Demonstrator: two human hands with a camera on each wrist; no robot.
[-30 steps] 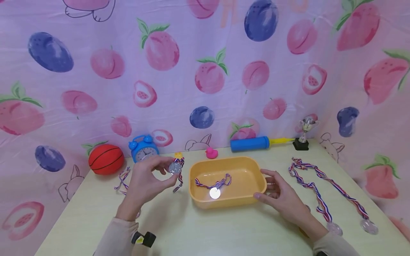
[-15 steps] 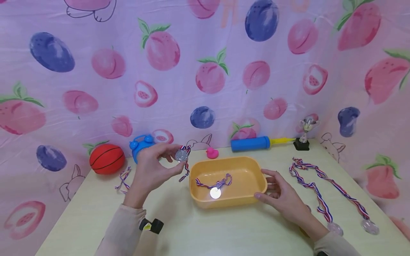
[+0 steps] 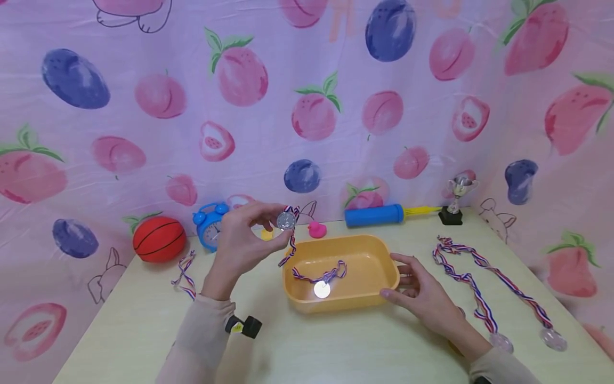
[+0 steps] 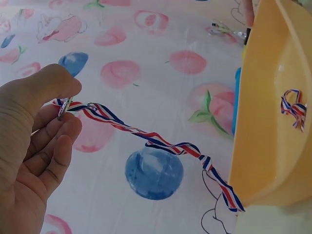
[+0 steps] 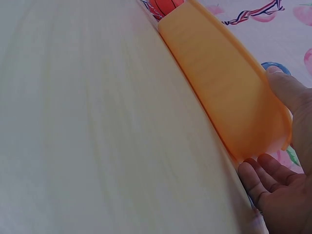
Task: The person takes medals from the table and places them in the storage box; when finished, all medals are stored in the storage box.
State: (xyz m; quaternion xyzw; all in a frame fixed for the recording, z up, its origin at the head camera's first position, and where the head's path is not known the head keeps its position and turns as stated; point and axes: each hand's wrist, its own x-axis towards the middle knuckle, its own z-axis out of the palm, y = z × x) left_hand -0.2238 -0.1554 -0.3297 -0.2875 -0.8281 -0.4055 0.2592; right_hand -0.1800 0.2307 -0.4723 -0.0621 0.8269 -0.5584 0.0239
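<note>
Presently the left hand (image 3: 240, 245) is pinching a silver medal (image 3: 286, 220) between thumb and fingertips, holding it raised at centre frame, just above the upper-left corner of the orange tray (image 3: 379, 298); its striped ribbon (image 3: 290, 250) is hanging down toward the tray's left rim; in the left wrist view the ribbon (image 4: 156, 139) is running from the fingers to the tray (image 4: 263, 122) edge. The right hand (image 3: 422, 296) is lying with relaxed, spread fingers against the tray's right end; a second medal (image 3: 322, 289) is sitting inside the tray; two more medals (image 3: 499, 341) are lying at lower right on the table (image 3: 336, 352).
</note>
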